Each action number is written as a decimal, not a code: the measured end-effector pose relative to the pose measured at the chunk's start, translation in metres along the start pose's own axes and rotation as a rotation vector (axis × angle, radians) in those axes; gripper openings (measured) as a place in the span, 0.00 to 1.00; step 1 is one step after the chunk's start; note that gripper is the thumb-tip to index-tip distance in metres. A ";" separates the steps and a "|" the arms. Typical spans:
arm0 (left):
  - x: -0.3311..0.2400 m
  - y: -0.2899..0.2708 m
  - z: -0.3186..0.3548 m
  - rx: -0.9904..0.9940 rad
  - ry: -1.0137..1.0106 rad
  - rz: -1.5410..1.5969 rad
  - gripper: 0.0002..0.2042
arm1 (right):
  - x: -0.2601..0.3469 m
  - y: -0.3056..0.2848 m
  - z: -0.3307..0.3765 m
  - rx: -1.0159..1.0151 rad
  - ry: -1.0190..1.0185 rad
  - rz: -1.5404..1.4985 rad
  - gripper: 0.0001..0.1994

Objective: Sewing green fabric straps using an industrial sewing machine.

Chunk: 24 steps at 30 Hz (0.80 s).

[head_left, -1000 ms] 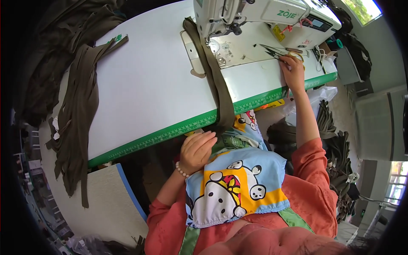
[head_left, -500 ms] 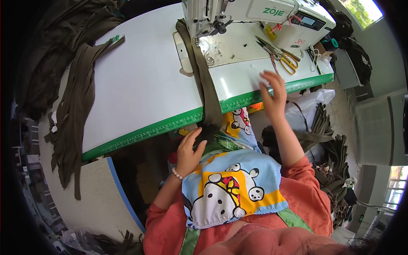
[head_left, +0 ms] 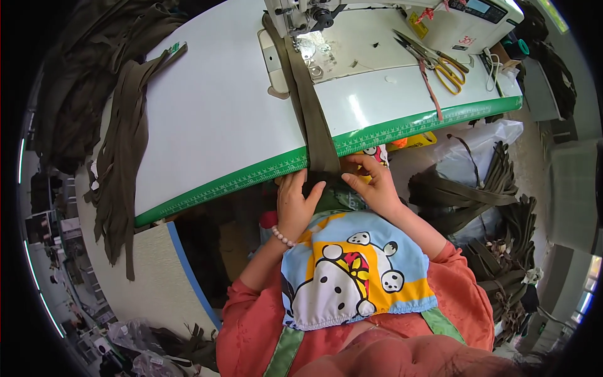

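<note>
A long olive-brown fabric strip (head_left: 312, 103) runs from beneath the presser foot of a sewing machine (head_left: 295, 22), across the white table, and over its front edge. Both my hands are at its hanging end, just below that edge. My left hand (head_left: 295, 204) is on the strip's left side, fingers stretched up and thumb apart. Across from it, my right hand (head_left: 375, 188) has bent fingers, with a gap between thumb and forefinger at the strip's right border. The lower end of the strip lies in dark shadow between the hands, so contact there is unclear.
Yellow-handled scissors (head_left: 446, 72) lie right of the needle, beside a thin pink strip (head_left: 430, 91). More olive strips (head_left: 122, 138) drape over the table's left side. Bundled strips (head_left: 468, 195) stand to the right below the table. A green measuring tape (head_left: 220, 191) lines the front edge.
My right hand has come down and left from above the table edge to the strip's hanging end. My left hand stays close to the strip. The whole view has shifted slightly.
</note>
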<state>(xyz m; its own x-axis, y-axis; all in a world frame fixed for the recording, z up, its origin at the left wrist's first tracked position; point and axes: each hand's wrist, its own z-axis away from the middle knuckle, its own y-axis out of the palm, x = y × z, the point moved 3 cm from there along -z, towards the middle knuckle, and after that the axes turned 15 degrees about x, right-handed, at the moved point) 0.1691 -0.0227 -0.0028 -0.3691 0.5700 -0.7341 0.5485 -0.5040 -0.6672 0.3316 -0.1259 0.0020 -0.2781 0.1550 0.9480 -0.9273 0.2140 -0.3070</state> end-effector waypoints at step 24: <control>-0.040 -0.035 0.013 0.192 0.029 0.152 0.09 | 0.019 0.017 0.007 0.226 0.020 -0.677 0.14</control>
<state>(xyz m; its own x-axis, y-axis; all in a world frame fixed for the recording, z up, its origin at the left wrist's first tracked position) 0.1545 -0.0364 0.0485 -0.2698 0.4957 -0.8255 0.4426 -0.6975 -0.5635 0.3089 -0.1259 0.0151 0.3796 0.0767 0.9220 -0.9246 0.0646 0.3753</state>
